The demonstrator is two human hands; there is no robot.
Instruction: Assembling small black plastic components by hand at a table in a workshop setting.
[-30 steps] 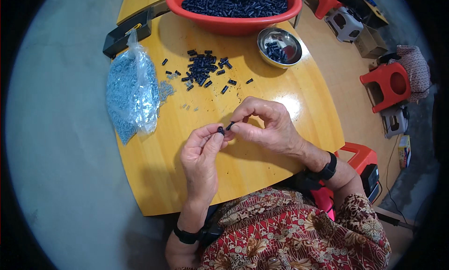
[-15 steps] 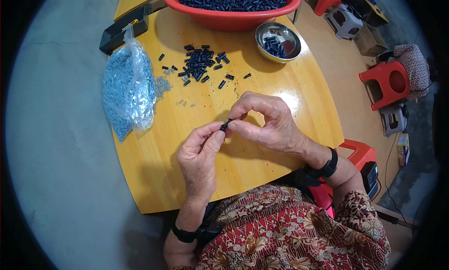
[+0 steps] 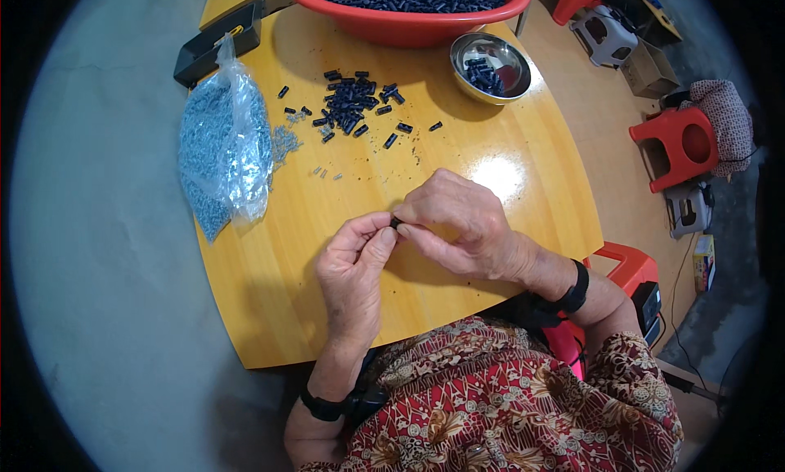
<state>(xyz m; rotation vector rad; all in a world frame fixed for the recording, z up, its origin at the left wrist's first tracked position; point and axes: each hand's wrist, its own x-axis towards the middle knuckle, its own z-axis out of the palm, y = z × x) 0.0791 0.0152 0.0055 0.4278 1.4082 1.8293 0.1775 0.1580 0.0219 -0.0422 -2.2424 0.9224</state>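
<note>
- left hand (image 3: 353,269) and right hand (image 3: 455,225) pinch one small black part (image 3: 396,223) together at frame centre, both grips closed.
- judged best: steady over the tabletop (image 3: 491,186), press straight.

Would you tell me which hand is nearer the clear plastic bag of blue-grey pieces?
Left. The left hand lies just right of the bag; the right hand sits farther right.

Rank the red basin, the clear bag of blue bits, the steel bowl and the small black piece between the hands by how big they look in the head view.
1. red basin, partly cut off
2. clear bag of blue bits
3. steel bowl
4. small black piece
</note>
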